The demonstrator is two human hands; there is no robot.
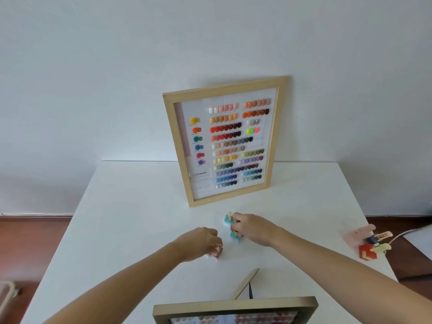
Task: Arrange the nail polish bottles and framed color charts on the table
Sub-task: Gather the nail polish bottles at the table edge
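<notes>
Left hand (201, 242) clenched over a pink square nail polish bottle with gold cap (216, 252) on the white table (131, 206). Right hand (253, 228) grips two teal gold-capped bottles (229, 219), just right of the left hand. Beyond both hands, the wood-framed colour chart (224, 141) leans upright against the wall.

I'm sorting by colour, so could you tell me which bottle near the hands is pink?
The pink bottle under the left hand; the two by the right hand are teal.

White table (140, 206): framed chart (224, 141) (leaning on wall), small bottles (228, 219), second frame (233, 309).
</notes>
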